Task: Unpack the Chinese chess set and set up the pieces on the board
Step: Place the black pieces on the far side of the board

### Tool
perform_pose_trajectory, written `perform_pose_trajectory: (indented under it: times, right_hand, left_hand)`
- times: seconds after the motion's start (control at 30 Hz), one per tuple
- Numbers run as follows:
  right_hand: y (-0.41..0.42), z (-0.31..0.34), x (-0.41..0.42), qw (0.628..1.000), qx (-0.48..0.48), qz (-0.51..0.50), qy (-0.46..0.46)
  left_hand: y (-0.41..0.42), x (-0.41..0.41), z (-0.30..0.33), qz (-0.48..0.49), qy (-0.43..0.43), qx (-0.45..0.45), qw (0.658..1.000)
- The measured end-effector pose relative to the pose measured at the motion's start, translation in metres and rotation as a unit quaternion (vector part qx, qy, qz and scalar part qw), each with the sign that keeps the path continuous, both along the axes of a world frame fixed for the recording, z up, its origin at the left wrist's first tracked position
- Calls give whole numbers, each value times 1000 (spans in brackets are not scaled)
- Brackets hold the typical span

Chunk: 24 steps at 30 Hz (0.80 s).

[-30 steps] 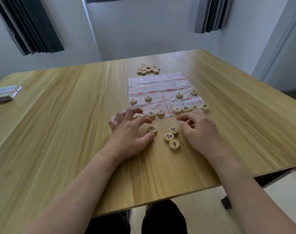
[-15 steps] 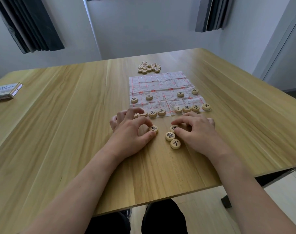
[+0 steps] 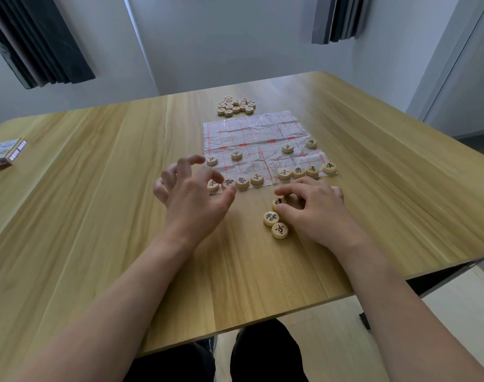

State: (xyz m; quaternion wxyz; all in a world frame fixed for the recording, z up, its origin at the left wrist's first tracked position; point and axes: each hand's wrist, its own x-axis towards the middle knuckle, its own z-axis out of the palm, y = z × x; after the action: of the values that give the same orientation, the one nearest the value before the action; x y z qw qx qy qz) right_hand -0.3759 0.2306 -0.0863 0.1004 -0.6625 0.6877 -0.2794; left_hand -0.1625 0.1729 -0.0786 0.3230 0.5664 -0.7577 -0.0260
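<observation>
A crinkled plastic chess board (image 3: 263,133) with red lines lies on the wooden table (image 3: 97,216). Round wooden pieces with black characters stand along its near row (image 3: 257,178) and on a few points farther up (image 3: 236,154). My left hand (image 3: 191,197) hovers at the board's near left corner with fingers curled; its thumb and a finger close around a piece (image 3: 228,182) that is mostly hidden. My right hand (image 3: 315,208) rests on the table and pinches a black piece (image 3: 278,201). Two more loose pieces (image 3: 271,218) lie beside it.
A cluster of several pieces (image 3: 236,105) sits beyond the board's far edge. The set's box (image 3: 3,153) lies at the table's far left. The near table edge runs just behind my forearms, with my legs below it.
My left hand rose and moved toward the board's left corner; the piece that lay by its thumb is gone from the table. My right hand slid left and closed on a loose piece.
</observation>
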Motion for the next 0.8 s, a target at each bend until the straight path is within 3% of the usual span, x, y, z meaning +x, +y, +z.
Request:
perform_pose_trajectory:
  times: [0.17, 0.33, 0.8]
  right_hand:
    - [1, -1, 0, 1000, -1, 0, 5]
    - [-1, -2, -1, 1000, -10, 4, 7]
    - [-3, -9, 1, 998, -56, 11, 13]
  left_hand:
    - [-27, -6, 8, 56, -36, -2, 998]
    - [-58, -16, 10, 111, -49, 61, 991]
    - [-80, -37, 6, 138, -111, 115, 977]
